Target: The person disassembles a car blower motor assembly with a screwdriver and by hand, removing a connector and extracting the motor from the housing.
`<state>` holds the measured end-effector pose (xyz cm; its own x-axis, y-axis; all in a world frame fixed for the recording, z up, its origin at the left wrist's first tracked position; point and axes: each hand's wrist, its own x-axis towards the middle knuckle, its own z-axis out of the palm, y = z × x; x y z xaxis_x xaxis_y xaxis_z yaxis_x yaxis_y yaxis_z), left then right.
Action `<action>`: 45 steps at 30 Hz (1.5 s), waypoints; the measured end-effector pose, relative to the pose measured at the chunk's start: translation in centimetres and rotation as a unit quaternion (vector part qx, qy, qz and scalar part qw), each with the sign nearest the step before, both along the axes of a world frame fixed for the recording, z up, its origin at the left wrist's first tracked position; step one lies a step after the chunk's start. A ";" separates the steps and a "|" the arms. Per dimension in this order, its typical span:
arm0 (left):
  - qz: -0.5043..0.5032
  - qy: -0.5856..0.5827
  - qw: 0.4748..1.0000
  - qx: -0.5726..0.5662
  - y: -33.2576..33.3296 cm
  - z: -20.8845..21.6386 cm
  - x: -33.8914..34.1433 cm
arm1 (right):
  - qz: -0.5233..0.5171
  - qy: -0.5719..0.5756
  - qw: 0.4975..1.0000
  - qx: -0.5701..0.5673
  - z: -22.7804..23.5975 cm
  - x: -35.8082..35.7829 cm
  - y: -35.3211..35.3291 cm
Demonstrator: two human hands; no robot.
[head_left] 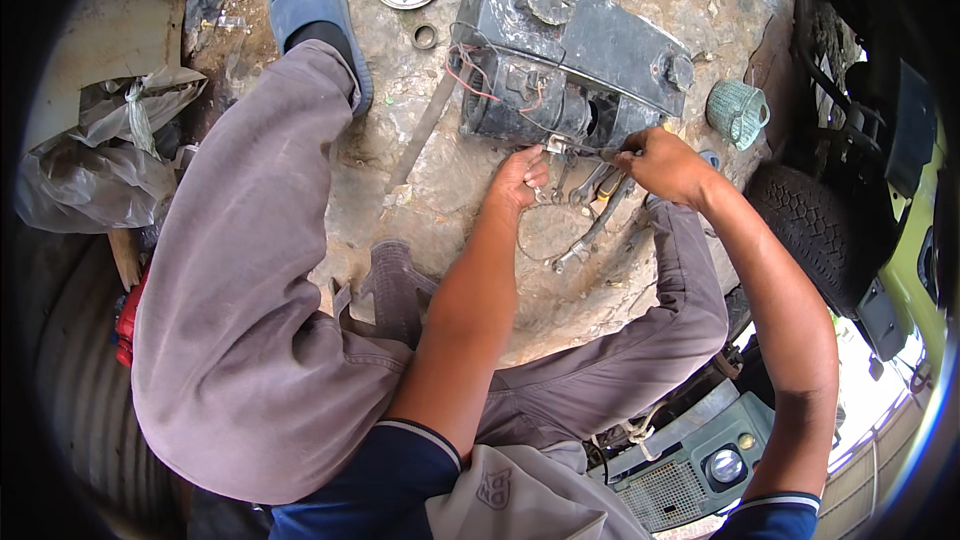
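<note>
Lying on the ground (365,190) with its wired side toward the person, the black metal box (590,25) sits just beyond both hands, probably so that its dark opening and loose wires (476,90) are within easy reach. The left hand (518,178) is beside a small bright fitting (555,143) at the near edge, its fingers curled inward; they seem to touch the fitting, perhaps to steady it, but whether they grip it cannot be told. The right hand (662,166) comes in from the other side, thumb and fingers closed on a slim metal tool (596,151) that points toward the fitting, a hold that seems suited to fine control. Several wrenches (590,180) lie just below the tool, seemingly for quick pickup. The legs spread around this spot, leaving both arms room, while the green basket (733,112) stands off to the right.
</note>
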<state>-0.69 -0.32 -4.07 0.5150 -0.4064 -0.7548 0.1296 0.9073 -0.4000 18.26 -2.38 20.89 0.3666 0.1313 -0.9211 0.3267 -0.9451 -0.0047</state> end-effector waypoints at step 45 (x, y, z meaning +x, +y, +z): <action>-0.152 -0.108 0.974 0.129 3.3 0.5 -2.8 | 0.158 -0.026 0.987 -0.020 -0.2 -0.5 1.7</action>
